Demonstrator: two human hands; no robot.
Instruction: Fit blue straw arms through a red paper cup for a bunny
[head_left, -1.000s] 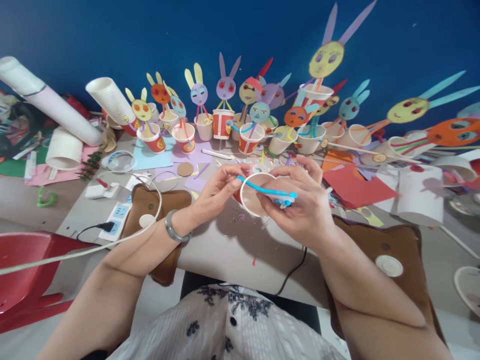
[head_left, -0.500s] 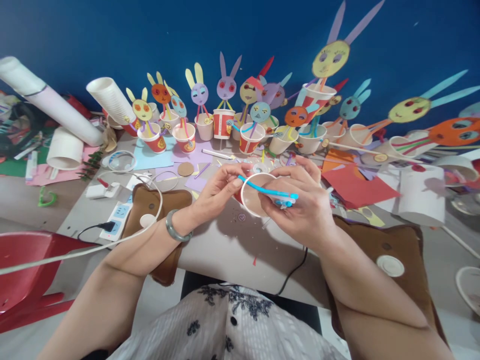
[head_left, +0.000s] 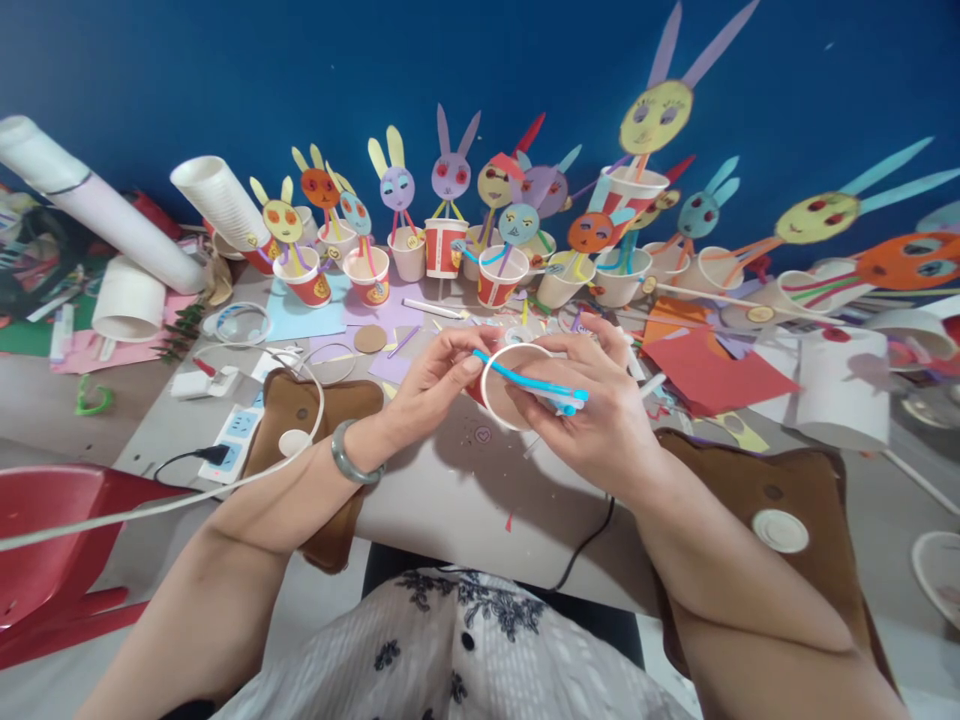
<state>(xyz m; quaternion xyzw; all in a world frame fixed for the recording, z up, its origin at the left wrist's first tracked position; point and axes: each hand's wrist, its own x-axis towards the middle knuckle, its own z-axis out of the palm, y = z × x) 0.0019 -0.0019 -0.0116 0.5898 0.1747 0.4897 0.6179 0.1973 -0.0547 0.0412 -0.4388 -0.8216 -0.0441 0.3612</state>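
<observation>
A paper cup (head_left: 517, 420) is tipped with its open mouth facing me, between my two hands over the table. My left hand (head_left: 442, 375) pinches the end of a blue strip (head_left: 525, 379) at the cup's left rim, its fingers against the cup's side. From there the strip crosses the cup's mouth to the right. My right hand (head_left: 600, 410) grips the cup from the right, with its thumb inside the mouth. Blue strip ends and something whitish stick out beside that thumb. The far fingertips of the right hand are hidden.
Cups with paper rabbit figures (head_left: 499, 275) line the back of the table (head_left: 442, 510). Red paper (head_left: 720, 370) lies right. Brown pads (head_left: 817, 500) flank my arms. A power strip (head_left: 240, 430), cables, and a stack of cups (head_left: 217, 200) are left; a red chair (head_left: 45, 530) stands lower left.
The blue strip's right end and my right hand have shifted slightly left and down. The cup remains between both hands.
</observation>
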